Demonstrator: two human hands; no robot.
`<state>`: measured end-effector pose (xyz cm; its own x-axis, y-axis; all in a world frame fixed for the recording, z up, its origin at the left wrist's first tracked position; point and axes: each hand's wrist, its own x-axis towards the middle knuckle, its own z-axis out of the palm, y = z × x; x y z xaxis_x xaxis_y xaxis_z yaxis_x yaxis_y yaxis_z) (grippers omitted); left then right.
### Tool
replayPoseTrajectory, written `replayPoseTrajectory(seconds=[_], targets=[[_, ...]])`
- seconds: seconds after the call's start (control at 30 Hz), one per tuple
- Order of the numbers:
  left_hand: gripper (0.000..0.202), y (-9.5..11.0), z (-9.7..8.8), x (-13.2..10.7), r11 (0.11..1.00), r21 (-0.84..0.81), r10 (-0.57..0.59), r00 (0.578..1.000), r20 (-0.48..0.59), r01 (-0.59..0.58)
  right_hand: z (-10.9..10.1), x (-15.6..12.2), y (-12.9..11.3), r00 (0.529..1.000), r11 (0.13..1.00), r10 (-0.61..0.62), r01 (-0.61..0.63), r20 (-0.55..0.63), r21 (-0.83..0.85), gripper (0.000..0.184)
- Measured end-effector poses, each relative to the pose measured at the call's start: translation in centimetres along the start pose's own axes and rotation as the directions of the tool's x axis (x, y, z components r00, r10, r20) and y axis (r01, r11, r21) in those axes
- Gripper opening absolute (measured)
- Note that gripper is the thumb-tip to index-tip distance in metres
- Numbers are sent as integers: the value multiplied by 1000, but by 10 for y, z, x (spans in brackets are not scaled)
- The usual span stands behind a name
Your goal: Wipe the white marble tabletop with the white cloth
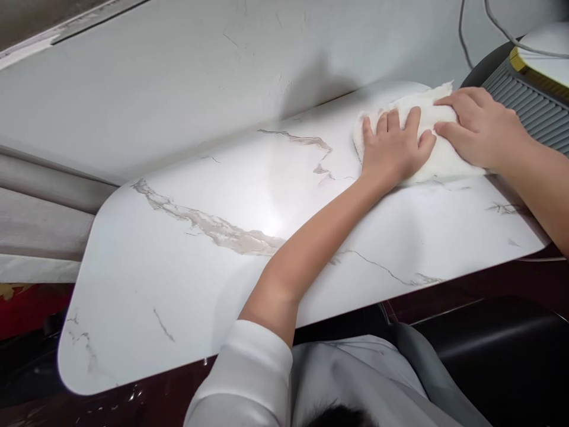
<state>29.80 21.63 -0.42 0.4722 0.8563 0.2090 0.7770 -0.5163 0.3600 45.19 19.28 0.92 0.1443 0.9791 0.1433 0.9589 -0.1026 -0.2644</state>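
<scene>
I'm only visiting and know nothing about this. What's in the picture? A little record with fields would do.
surface: white marble-patterned tabletop with rounded corners, set against a pale wall
item: white cloth, bunched, on the far right part of the tabletop
hands: left hand flat on the cloth, fingers spread; right hand lying on the cloth beside it, fingers pointing left
nearby: grey ribbed object just behind the right hand; thin cables above it
</scene>
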Motion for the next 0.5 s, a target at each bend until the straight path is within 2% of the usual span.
replayPoseTrajectory(seconds=[0.27, 0.5], targets=[[48, 39, 2, -59, 991, 82, 111, 994, -18, -109, -8, -79, 27, 996, 997, 20, -27, -89, -75, 56], [47, 58, 5, -93, 981, 120, 164, 984, -70, -155, -12, -125, 31, 988, 992, 94, -104, -122, -76, 57]])
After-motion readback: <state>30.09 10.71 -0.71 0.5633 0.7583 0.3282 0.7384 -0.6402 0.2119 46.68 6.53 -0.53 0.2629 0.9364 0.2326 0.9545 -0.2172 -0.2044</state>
